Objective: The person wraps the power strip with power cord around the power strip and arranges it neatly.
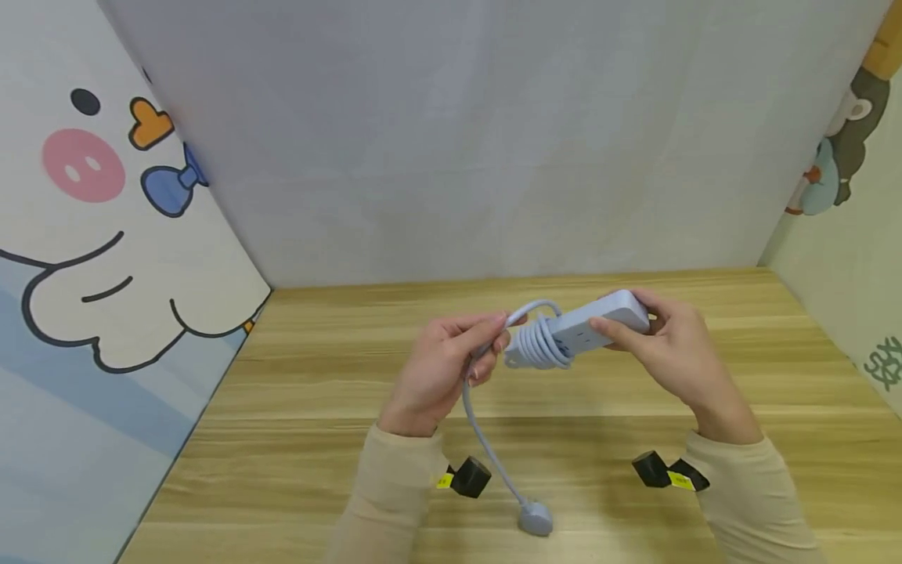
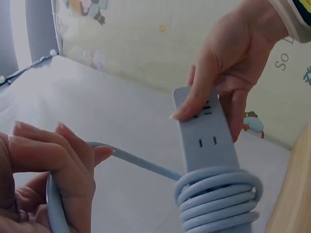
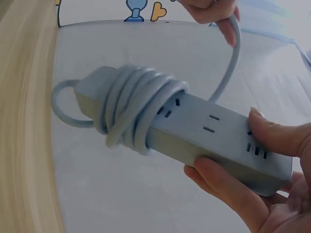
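A pale blue power strip (image 1: 588, 325) is held above the table by my right hand (image 1: 665, 345), thumb on the socket face and fingers beneath. Several turns of its cord (image 3: 138, 104) wrap around the end away from that hand. My left hand (image 1: 447, 356) pinches the loose stretch of cord between thumb and fingers, left of the strip. From there the cord hangs down to a rounded plug (image 1: 535, 518) low in the head view. In the left wrist view, the cord runs taut from my fingertips to the wound turns (image 2: 218, 199).
Beneath both hands lies a wood-grain table (image 1: 296, 407). A pale grey wall (image 1: 479, 141) rises behind it. Cartoon-printed panels (image 1: 77, 258) stand at the left and right sides. Black wrist devices (image 1: 470, 476) sit by both sleeves.
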`<state>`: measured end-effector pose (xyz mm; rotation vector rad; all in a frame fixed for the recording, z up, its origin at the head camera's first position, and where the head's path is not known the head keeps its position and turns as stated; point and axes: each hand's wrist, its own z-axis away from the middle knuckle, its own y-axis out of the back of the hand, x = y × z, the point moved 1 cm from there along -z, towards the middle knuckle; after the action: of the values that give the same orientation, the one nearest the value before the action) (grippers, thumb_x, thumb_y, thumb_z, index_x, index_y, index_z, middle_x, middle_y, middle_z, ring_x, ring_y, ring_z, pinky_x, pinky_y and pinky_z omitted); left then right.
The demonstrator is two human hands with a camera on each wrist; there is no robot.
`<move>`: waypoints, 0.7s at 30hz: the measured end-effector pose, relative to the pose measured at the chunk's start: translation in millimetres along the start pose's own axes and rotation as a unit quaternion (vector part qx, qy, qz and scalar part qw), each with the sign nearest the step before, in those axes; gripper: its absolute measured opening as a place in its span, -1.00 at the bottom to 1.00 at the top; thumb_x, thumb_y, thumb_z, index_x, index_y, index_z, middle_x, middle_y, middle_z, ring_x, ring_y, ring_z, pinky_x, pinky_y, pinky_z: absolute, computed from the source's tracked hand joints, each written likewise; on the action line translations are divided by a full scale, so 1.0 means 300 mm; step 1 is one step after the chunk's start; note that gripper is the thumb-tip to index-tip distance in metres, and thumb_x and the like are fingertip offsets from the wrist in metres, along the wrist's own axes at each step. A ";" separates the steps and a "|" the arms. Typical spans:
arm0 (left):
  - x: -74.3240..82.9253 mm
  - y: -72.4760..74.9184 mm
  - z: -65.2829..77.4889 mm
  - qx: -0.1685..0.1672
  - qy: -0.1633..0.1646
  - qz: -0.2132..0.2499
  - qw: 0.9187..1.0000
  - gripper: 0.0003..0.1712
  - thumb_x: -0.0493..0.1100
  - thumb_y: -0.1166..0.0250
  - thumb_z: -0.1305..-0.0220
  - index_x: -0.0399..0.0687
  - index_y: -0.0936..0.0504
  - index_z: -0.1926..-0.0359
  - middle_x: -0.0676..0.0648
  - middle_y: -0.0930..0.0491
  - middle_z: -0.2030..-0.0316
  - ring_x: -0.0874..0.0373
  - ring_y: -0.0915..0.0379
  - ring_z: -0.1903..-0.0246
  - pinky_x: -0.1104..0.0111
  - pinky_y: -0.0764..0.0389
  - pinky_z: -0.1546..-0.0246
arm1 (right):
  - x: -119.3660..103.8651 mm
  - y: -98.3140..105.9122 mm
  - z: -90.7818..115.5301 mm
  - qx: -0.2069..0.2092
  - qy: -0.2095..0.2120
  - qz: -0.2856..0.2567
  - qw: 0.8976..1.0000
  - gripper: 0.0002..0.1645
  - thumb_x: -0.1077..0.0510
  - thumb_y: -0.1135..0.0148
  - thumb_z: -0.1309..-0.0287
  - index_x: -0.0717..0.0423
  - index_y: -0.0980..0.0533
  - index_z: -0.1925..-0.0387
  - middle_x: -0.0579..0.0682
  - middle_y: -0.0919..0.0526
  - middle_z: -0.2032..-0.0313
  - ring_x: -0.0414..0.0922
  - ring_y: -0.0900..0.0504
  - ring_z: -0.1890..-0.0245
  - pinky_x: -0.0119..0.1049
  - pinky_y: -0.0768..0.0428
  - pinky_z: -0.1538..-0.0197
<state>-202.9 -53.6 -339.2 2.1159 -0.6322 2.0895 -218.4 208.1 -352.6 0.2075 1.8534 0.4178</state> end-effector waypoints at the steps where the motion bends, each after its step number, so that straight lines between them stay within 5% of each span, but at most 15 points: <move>1: 0.000 -0.013 0.003 -0.011 0.001 -0.001 1.000 -0.65 -0.16 -0.16 -0.52 -0.46 -0.61 0.04 0.05 -0.48 0.50 0.32 -0.21 0.68 0.49 -0.26 0.60 | 0.001 -0.001 -0.001 0.019 0.006 -0.005 1.000 -0.58 0.14 -0.35 -0.32 0.32 -0.54 -0.09 0.10 -0.63 0.08 -0.38 -0.72 0.22 -0.43 -0.73 0.18; 7: -0.008 -0.048 0.002 -0.045 -0.003 0.003 0.999 -0.55 -0.16 -0.12 -0.55 -0.53 -0.53 -0.16 0.08 -0.56 0.45 0.33 -0.28 0.70 0.50 -0.37 0.62 | 0.002 -0.004 -0.004 0.112 0.047 -0.042 0.992 -0.62 0.24 -0.35 -0.30 0.37 -0.53 -0.07 -0.16 -0.62 0.15 -0.41 -0.71 0.19 -0.48 -0.71 0.18; 14: 0.005 -0.034 0.016 0.000 -0.050 -0.002 0.999 -0.62 -0.16 -0.14 -0.54 -0.48 -0.58 -0.06 0.07 -0.56 0.45 0.32 -0.32 0.69 0.51 -0.38 0.61 | -0.007 -0.011 -0.004 0.159 0.084 -0.193 0.965 -0.72 0.37 -0.34 -0.24 0.38 -0.57 0.02 0.02 -0.63 0.14 -0.27 -0.76 0.14 -0.39 -0.70 0.12; 21: 0.007 -0.084 0.030 -0.066 -0.032 -0.046 0.996 -0.62 -0.12 -0.14 -0.55 -0.25 -0.63 -0.18 0.06 -0.57 0.44 0.31 -0.38 0.66 0.48 -0.47 0.58 | -0.018 -0.020 -0.004 0.229 0.103 -0.241 0.938 -0.73 0.41 -0.36 -0.19 0.37 -0.60 0.06 0.08 -0.65 0.16 -0.17 -0.77 0.16 -0.35 -0.72 0.12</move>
<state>-185.4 -34.4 -332.1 2.1047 -0.6485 1.8858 -217.3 200.4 -349.8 0.0158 2.1068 -0.3507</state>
